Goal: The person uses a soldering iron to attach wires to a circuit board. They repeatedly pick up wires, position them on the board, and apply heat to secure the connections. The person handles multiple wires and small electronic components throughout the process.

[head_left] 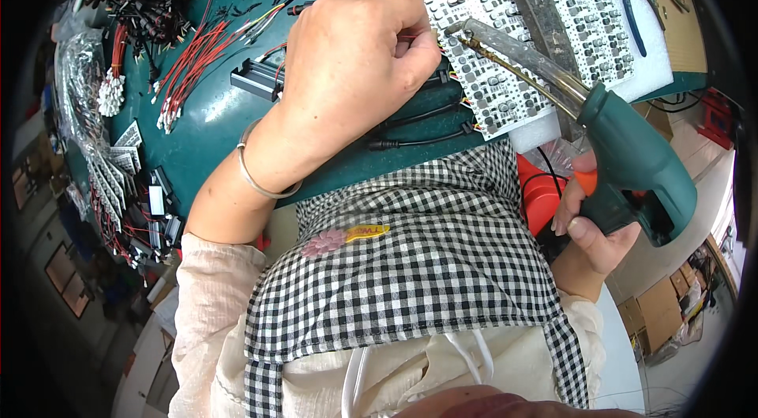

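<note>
Green plastic soldering gun (pixel 643 153) in my right hand (pixel 594 246), fingers wrapped round the grip, body off the lower right of the white circuit board sheet (pixel 491 98) and tip reaching over to the sheet's left edge. Can't tell from this angle if the tip's actually touching anything. My left hand (pixel 355 55) is up by that same edge, fingers curled in and thumb pressed to the index finger. Looks like it's pinching a thin red wire (pixel 405 37), but my knuckles hide most of it.

Progress-wise: a couple of black cables (pixel 426 139) have their coloured ends at the sheet's lower left edge, so I'd guess those are done. Can't make out the joints though. Right of the grey bar (pixel 539 11) lying across the sheet I see no wires, so I reckon plenty's left. More loose red wires (pixel 189 63) lie well left of the sheet.
</note>
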Action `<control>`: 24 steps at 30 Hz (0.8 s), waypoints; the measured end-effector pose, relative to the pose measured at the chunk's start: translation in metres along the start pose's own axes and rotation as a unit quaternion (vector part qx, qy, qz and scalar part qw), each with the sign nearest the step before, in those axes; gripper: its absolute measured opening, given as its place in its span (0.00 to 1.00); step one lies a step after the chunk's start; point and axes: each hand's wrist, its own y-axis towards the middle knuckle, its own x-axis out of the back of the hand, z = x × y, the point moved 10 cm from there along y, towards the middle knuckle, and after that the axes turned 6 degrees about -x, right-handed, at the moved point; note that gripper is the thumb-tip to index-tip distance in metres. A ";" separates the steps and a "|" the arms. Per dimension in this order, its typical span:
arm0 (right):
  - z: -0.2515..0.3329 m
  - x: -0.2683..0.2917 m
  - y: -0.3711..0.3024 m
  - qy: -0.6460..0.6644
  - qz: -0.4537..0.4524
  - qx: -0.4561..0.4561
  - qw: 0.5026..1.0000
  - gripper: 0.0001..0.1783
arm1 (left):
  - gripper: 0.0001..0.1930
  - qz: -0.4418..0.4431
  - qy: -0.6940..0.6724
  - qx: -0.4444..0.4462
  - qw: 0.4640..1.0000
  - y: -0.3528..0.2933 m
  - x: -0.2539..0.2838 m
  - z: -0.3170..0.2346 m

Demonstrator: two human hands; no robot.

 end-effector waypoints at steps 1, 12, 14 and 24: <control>-0.001 0.001 0.000 0.002 0.007 -0.006 1.000 0.39 | 0.02 -0.009 -0.011 0.000 1.000 0.000 0.001 0.001; -0.005 0.000 0.000 0.006 0.013 -0.029 0.999 0.37 | 0.01 0.000 0.026 -0.015 1.000 0.000 0.000 -0.003; -0.007 0.002 0.000 0.004 0.015 -0.036 0.999 0.37 | 0.01 -0.001 0.027 -0.017 0.999 0.000 0.000 -0.003; 0.000 -0.001 0.004 -0.054 -0.022 0.038 0.998 0.32 | 0.01 0.000 0.037 -0.022 0.999 0.000 -0.001 -0.004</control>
